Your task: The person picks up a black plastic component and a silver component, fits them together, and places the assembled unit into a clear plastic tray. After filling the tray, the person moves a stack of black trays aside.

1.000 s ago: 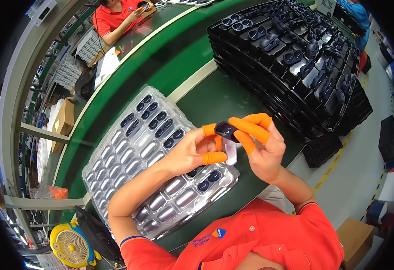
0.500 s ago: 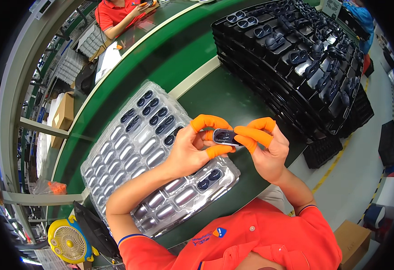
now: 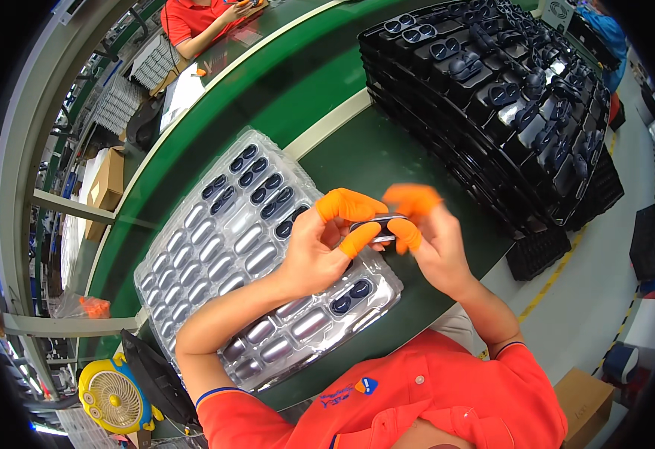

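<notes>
Both hands meet over the near side of the green table, with orange covers on the fingertips. My left hand (image 3: 314, 251) pinches a small dark oval part (image 3: 384, 224) with a silvery rim, thumb in front and forefinger behind. My right hand (image 3: 441, 243) has its thumb against the part's right end; its raised forefinger is smeared by motion, and its other fingers are partly hidden. Below the hands lies a clear plastic tray (image 3: 309, 325) with rows of oval pockets. Pairs of dark oval pieces (image 3: 276, 202) fill several pockets along its far side, and another pair (image 3: 351, 297) sits near its right corner.
A tall stack of black trays (image 3: 485, 142) loaded with dark parts stands at the right. Beyond the green conveyor belt (image 3: 282, 105), a person in red (image 3: 193, 30) handles something. A yellow fan (image 3: 114, 396) and a black bag (image 3: 159, 382) are at lower left.
The part has tipped, so its edge shows more than its dark face. My right forefinger has lifted off it, while my left hand has barely moved.
</notes>
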Available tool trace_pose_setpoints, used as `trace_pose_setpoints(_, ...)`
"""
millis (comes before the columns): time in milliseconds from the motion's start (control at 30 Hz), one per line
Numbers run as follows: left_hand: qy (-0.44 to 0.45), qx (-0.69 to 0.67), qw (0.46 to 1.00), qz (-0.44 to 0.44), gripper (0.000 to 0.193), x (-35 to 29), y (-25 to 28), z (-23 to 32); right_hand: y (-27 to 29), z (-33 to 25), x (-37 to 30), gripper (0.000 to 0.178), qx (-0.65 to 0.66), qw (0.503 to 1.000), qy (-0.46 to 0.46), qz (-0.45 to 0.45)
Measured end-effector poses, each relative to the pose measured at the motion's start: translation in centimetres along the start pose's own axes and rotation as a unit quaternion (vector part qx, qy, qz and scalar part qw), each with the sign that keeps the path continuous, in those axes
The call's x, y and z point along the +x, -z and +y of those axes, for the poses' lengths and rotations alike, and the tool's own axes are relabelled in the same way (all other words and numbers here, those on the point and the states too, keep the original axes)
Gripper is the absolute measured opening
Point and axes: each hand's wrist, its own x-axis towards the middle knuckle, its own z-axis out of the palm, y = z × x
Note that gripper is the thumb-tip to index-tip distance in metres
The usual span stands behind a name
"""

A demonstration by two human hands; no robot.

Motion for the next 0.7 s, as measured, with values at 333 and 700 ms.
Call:
trace_pose_setpoints(333,0.015,0.257,0.965,-0.040,0.013,0.3,0.4,1.3,0.7,2.3,0.6,0.020,-0.300,0.876,0.377,-0.015)
trace_pose_setpoints(700,0.209,0.137,0.968,-0.013,0.018,0.5,-0.5,1.5,0.4,1.8,0.8,0.016,-0.316,0.863,0.394,-0.021)
